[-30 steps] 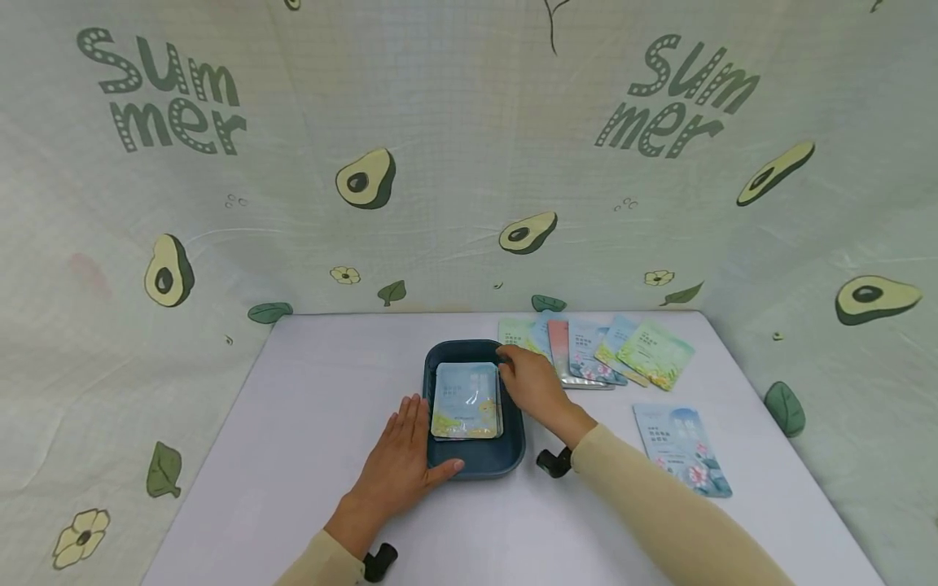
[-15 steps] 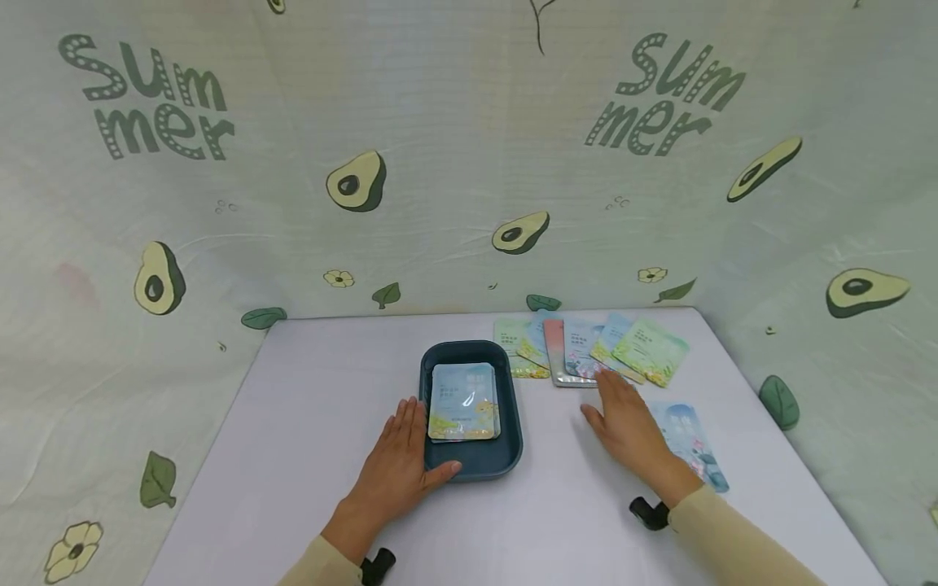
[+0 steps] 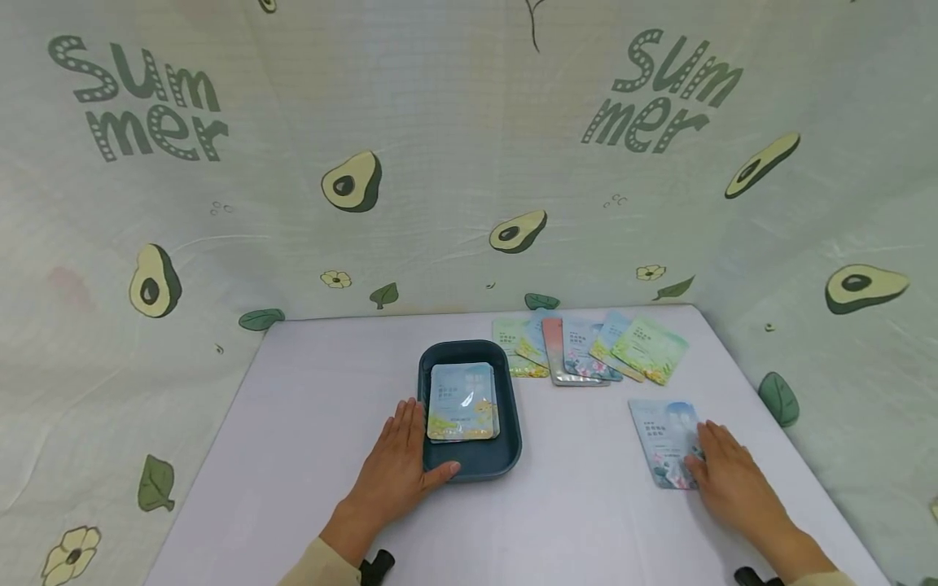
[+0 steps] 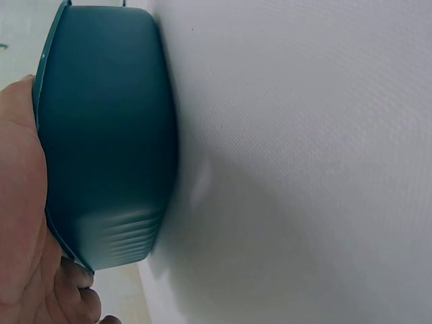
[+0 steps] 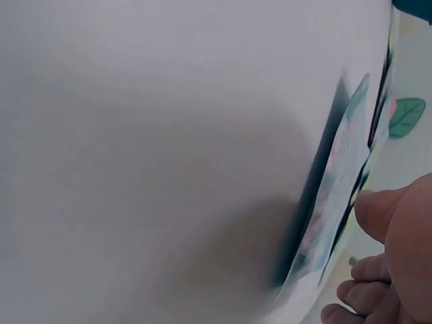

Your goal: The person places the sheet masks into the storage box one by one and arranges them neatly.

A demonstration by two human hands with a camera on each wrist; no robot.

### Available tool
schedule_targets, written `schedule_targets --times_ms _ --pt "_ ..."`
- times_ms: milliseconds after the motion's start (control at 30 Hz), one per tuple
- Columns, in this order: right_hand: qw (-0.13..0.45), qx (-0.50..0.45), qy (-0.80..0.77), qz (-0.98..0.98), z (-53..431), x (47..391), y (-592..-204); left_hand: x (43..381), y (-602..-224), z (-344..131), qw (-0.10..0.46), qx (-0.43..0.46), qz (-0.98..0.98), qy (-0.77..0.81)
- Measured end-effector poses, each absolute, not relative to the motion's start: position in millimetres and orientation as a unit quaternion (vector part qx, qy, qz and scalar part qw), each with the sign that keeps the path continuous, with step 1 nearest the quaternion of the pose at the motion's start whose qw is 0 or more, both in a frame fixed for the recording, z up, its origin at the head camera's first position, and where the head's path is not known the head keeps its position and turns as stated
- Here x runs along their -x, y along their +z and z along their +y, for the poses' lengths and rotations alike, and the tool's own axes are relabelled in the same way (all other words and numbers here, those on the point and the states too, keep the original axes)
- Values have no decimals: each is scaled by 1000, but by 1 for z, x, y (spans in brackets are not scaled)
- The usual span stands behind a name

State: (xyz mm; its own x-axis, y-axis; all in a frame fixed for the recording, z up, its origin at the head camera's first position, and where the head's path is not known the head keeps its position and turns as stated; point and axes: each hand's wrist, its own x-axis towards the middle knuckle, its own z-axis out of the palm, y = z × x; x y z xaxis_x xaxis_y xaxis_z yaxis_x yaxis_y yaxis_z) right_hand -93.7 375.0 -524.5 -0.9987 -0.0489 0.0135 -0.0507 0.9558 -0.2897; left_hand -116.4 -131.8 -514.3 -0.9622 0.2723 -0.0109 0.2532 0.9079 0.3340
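My left hand (image 3: 393,456) rests against the left side of a dark blue tray (image 3: 484,465), fingers straight along it and thumb over the near rim. Inside the tray lies a small stack of light blue sheet mask packets (image 3: 460,401). On the right of the table is another blue packet with pink flowers (image 3: 659,439). My right hand (image 3: 740,484) is over its right edge, thumb and fingertips overlapping it and covering its lower right corner. In the right wrist view the thumb (image 5: 381,212) stands close beside the packet (image 5: 331,196), the other fingers loosely bent.
Behind, at the far right of the white table (image 3: 330,391), several packets (image 3: 650,350) in green, blue and pink lie fanned and overlapping. A patterned cloth (image 3: 432,106) with avocados hangs behind and around the table.
My right hand has left the tray's far right rim and moved right and toward me, to the flowered packet. The left hand stays at the tray. The head view shifts slightly.
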Motion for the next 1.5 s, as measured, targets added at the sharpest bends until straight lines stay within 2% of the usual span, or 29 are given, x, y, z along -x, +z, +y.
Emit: schedule_targets --times_ms 167,433,967,1267,1400,1500 --pt "-20 -32 145 -989 383 86 -533 116 -514 -132 29 -131 977 168" --pt "-27 -57 104 -993 364 85 -539 116 -516 -131 30 -134 976 168" --pt "-13 -137 90 -986 269 97 -531 115 -514 -130 26 -137 976 169" --pt "-25 -175 94 -980 221 115 -529 114 -513 -133 32 -134 978 159" --pt "-22 -191 107 -975 216 128 -527 114 -512 -134 37 -134 977 160" --pt "0 -197 112 -974 222 146 -523 115 -511 -134 37 -139 977 160"
